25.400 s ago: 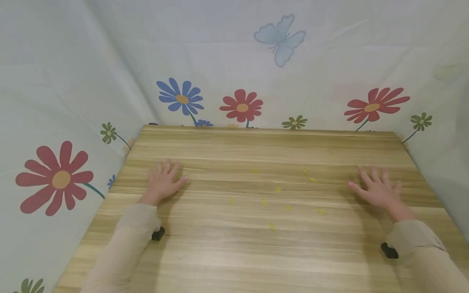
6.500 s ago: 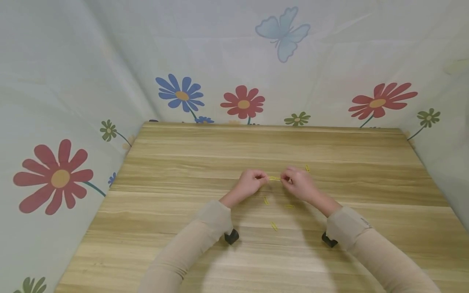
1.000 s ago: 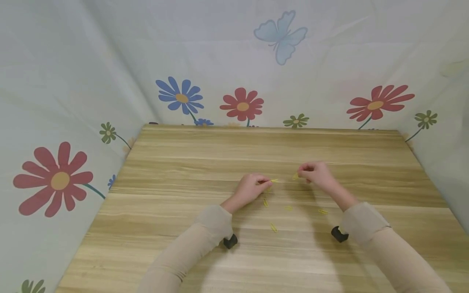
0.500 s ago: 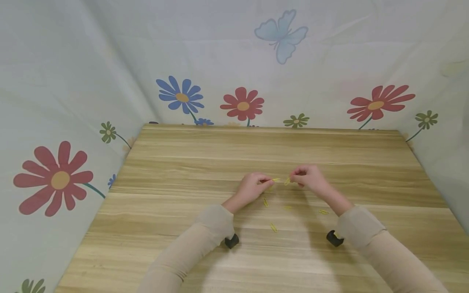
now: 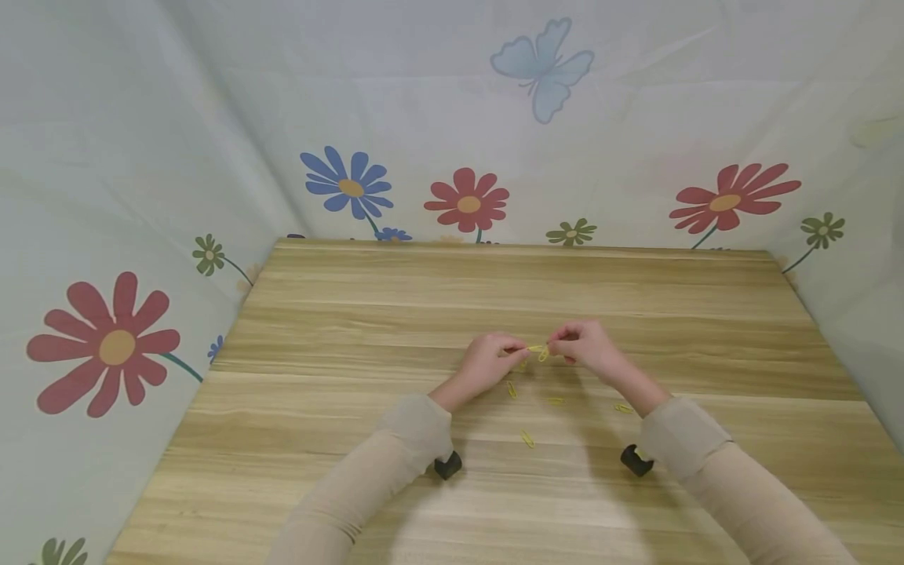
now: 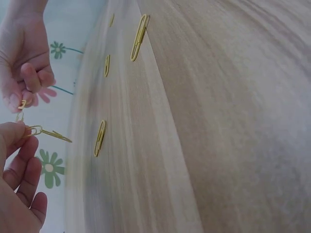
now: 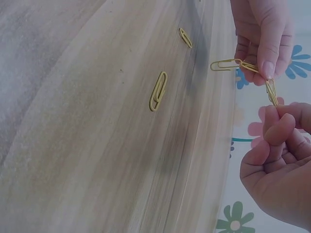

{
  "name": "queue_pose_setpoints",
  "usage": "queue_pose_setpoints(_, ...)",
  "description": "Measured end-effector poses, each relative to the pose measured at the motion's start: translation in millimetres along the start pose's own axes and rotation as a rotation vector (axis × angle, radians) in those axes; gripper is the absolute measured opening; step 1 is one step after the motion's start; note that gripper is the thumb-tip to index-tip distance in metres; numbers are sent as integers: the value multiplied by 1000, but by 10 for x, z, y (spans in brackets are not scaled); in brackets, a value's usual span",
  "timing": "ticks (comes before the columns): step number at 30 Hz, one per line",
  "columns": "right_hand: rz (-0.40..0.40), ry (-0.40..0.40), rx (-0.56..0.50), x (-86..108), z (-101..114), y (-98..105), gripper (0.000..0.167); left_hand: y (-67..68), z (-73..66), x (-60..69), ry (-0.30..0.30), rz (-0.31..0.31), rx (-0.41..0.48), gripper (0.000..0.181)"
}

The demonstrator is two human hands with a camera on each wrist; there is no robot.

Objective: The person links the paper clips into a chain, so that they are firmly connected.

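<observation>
Near the table's middle, my left hand [image 5: 487, 361] pinches a short chain of yellow paper clips between thumb and fingers. One linked paper clip [image 7: 226, 64] dangles from that hand in the right wrist view. My right hand [image 5: 589, 349] pinches one end of another paper clip [image 5: 543, 355]. This clip meets a clip held by the left hand in the gap between the fingertips; whether the two are hooked together, I cannot tell. Below the hands lie loose paper clips, among them one upright in view [image 5: 512, 390] and one slanted clip [image 5: 527, 439].
More loose paper clips rest on the wooden table [image 5: 339, 455], including a faint clip [image 5: 555, 401] and a clip [image 5: 623, 408] beside the right forearm. Flower-printed white cloth [image 5: 614, 141] stands behind the table and along its sides. A black wrist device [image 5: 448, 464] sits under the left cuff.
Both hands lay spread apart on the table at first, with more clips loose. Over the last second my right hand has moved left, bringing its clip against the left hand's clip.
</observation>
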State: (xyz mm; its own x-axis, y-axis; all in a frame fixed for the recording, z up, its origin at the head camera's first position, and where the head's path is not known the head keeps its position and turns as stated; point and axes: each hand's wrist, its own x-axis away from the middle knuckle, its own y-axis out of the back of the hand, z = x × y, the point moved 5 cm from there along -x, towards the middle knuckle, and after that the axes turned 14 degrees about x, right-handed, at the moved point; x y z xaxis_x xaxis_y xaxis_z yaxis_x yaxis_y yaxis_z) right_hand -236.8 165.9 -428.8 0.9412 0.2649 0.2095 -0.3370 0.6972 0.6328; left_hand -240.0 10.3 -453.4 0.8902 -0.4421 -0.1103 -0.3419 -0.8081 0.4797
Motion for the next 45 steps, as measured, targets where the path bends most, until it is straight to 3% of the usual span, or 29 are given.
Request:
queue_pose_setpoints(12, -7, -17, -16, -44, -12, -72, 18, -13, -16, 17, -50, 23, -34, 19)
queue_pose_setpoints(26, -3, -18, 2, -49, -19, -117, 15, -5, -25, 32, -55, 42, -65, 21)
queue_pose_setpoints(39, 21, -85, -27, -50, -42, -146, 14, -7, -101, 48, -191, 88, -176, 16)
queue_pose_setpoints(45, 50, -83, -39, -45, -53, -154, 14, -15, -105, 44, -208, 112, -204, 16)
